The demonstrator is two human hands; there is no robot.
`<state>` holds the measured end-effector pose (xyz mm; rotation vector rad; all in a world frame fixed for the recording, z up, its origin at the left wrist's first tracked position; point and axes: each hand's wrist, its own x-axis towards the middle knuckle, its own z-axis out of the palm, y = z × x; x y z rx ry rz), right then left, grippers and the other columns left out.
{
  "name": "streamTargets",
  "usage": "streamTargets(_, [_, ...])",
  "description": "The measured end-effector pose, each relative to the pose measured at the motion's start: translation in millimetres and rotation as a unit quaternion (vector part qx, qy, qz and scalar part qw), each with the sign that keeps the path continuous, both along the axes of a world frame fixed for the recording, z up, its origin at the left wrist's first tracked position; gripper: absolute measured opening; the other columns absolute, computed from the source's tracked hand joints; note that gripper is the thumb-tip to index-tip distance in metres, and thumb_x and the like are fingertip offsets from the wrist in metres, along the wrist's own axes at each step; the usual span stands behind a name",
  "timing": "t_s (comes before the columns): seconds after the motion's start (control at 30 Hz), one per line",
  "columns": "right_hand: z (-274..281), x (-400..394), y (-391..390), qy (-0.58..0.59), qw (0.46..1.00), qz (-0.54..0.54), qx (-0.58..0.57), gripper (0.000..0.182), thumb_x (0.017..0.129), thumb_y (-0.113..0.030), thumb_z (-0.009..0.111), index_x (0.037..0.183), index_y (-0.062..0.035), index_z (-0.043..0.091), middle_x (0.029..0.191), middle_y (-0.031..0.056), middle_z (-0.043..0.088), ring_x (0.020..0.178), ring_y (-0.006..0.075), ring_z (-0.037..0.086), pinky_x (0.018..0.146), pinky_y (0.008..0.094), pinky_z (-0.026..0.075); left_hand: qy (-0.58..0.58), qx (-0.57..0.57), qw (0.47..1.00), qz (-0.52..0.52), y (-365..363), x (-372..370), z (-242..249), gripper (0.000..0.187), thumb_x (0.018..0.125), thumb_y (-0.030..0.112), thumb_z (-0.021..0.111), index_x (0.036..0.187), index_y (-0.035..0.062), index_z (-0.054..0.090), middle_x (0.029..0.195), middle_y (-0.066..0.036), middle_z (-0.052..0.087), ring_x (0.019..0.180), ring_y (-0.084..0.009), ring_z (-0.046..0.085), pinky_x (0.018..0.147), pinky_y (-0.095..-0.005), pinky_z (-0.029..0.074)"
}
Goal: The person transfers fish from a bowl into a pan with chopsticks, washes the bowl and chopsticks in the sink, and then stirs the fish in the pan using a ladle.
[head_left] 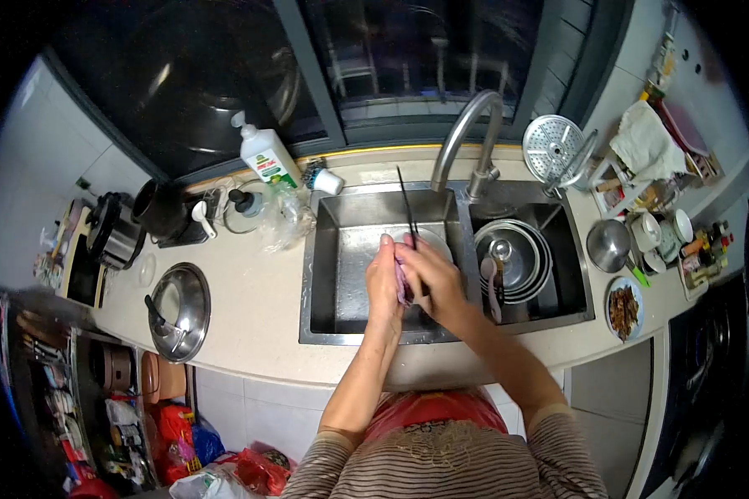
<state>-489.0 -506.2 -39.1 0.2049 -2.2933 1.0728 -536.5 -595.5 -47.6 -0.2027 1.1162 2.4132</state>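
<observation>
Double sink (348,274) | pale counter (254,291) | window (391,50) | left hand (383,281) gripping purple item (403,284) | right hand (438,281) gripping dark utensil (407,204)

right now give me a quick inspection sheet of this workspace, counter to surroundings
surface: pale counter around a metal double sink.
job's things: purple item between the hands, kind unclear; dark slim tool, tip toward the window.
clutter: metal lid, pump bottle and plastic bag left of the sink; brown food right of it; nested metal vessels in the right basin.
hands: left hand closed on the purple item; right hand around the tool.
cables: nothing seen.
surroundings: window behind; curved faucet over the sink.
</observation>
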Motion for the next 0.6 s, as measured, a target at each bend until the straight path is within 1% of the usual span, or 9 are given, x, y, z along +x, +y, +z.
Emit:
streamTargets(0.07, [2.7, 1.4, -13.9, -0.071, 0.95, 0.029, -0.304, 0.025, 0.088, -0.011, 0.05, 0.11, 0.0001, 0.055, 0.109, 0.0133, 0.058, 0.107, 0.0231, 0.053, 0.091, 0.0306, 0.041, -0.052, 0.055, 0.997, -0.018, -3.4, -1.9, 1.1, 0.039, 0.09, 0.042, 0.048, 0.1, 0.0051, 0.057, 0.084, -0.004, 0.06, 0.079, -0.013, 0.057, 0.07, -0.0253, 0.047])
streamTargets(0.1, [-1.1, -0.4, -19.3, -0.072, 0.94, 0.02, -0.332, 0.025, 0.089, -0.013, 0.05, 0.109, 0.0, 0.055, 0.109, 0.0123, 0.059, 0.105, 0.0213, 0.053, 0.09, 0.0295, 0.041, -0.101, 0.113, 0.988, 0.016, 3.3, 6.6, 2.9, 0.036, 0.088, 0.044, 0.051, 0.091, 0.0093, 0.059, 0.08, -0.003, 0.06, 0.075, -0.0147, 0.056, 0.07, -0.027, 0.047])
streamTargets(0.13, [-7.8, -2.9, -22.4, -0.074, 0.93, 0.009, -0.359, 0.025, 0.09, -0.014, 0.049, 0.109, 0.0, 0.056, 0.109, 0.0112, 0.059, 0.104, 0.0196, 0.053, 0.09, 0.0284, 0.04, -0.11, 0.137, 0.984, 0.041, 8.9, 12.7, -6.2, 0.035, 0.087, 0.044, 0.053, 0.096, 0.0104, 0.057, 0.087, -0.003, 0.06, 0.077, -0.0146, 0.056, 0.071, -0.0268, 0.047])
streamTargets(0.2, [-16.6, -5.6, -26.5, -0.076, 0.908, -0.018, -0.411, 0.025, 0.092, -0.017, 0.048, 0.108, -0.0001, 0.057, 0.108, 0.0091, 0.06, 0.101, 0.0161, 0.053, 0.089, 0.0262, 0.04, -0.047, 0.126, 0.989, 0.068, 8.7, 17.3, -13.4, 0.029, 0.089, 0.037, 0.054, 0.097, 0.0088, 0.054, 0.087, -0.003, 0.057, 0.078, -0.0134, 0.054, 0.072, -0.0257, 0.045])
streamTargets(0.3, [-19.7, 1.7, -41.1, -0.101, 0.854, -0.053, -0.508, 0.025, 0.092, -0.018, 0.049, 0.109, -0.0006, 0.057, 0.107, 0.0084, 0.06, 0.1, 0.0153, 0.053, 0.089, 0.0263, 0.04, 0.181, -0.133, 0.959, 0.174, 12.6, 24.8, -10.6, 0.021, 0.09, 0.026, 0.054, 0.095, 0.0057, 0.051, 0.084, -0.003, 0.054, 0.077, -0.0115, 0.051, 0.07, -0.0248, 0.043])
streamTargets(0.4, [-47.4, 6.1, -54.5, -0.127, 0.867, -0.091, -0.474, 0.027, 0.092, -0.02, 0.05, 0.108, -0.0009, 0.058, 0.107, 0.0077, 0.06, 0.101, 0.0135, 0.052, 0.089, 0.0253, 0.04, 0.236, -0.198, 0.912, 0.269, 7.9, 8.5, -39.3, 0.015, 0.09, 0.017, 0.054, 0.091, 0.0033, 0.049, 0.083, -0.004, 0.052, 0.077, -0.0104, 0.048, 0.069, -0.0242, 0.042])
streamTargets(0.43, [-49.9, 9.5, -59.6, -0.111, 0.891, -0.065, -0.434, 0.031, 0.093, -0.023, 0.049, 0.113, -0.0005, 0.055, 0.106, 0.0103, 0.06, 0.102, 0.0172, 0.054, 0.087, 0.0276, 0.042, 0.232, -0.24, 0.902, 0.275, 1.3, 3.5, -37.2, 0.014, 0.089, 0.015, 0.055, 0.091, 0.003, 0.047, 0.085, -0.005, 0.052, 0.076, -0.0108, 0.047, 0.069, -0.0242, 0.041])
streamTargets(0.53, [-27.7, 22.5, -51.5, -0.184, 0.787, -0.005, -0.588, 0.037, 0.095, -0.028, 0.043, 0.117, 0.0006, 0.05, 0.111, 0.016, 0.057, 0.095, 0.0194, 0.057, 0.083, 0.0284, 0.045, 0.331, -0.508, 0.705, 0.368, -39.6, -33.2, -72.4, 0.024, 0.085, 0.017, 0.06, 0.092, 0.0012, 0.044, 0.082, -0.006, 0.05, 0.07, -0.015, 0.049, 0.066, -0.028, 0.043])
streamTargets(0.6, [-23.2, 29.1, -35.4, -0.155, 0.791, 0.041, -0.59, 0.043, 0.095, -0.032, 0.038, 0.118, 0.0027, 0.048, 0.107, 0.0178, 0.059, 0.094, 0.0226, 0.059, 0.08, 0.0312, 0.049, 0.352, -0.555, 0.658, 0.367, -92.2, -47.9, -84.9, 0.026, 0.089, 0.018, 0.051, 0.104, -0.0008, 0.042, 0.093, -0.014, 0.054, 0.074, -0.0192, 0.056, 0.062, -0.0277, 0.048])
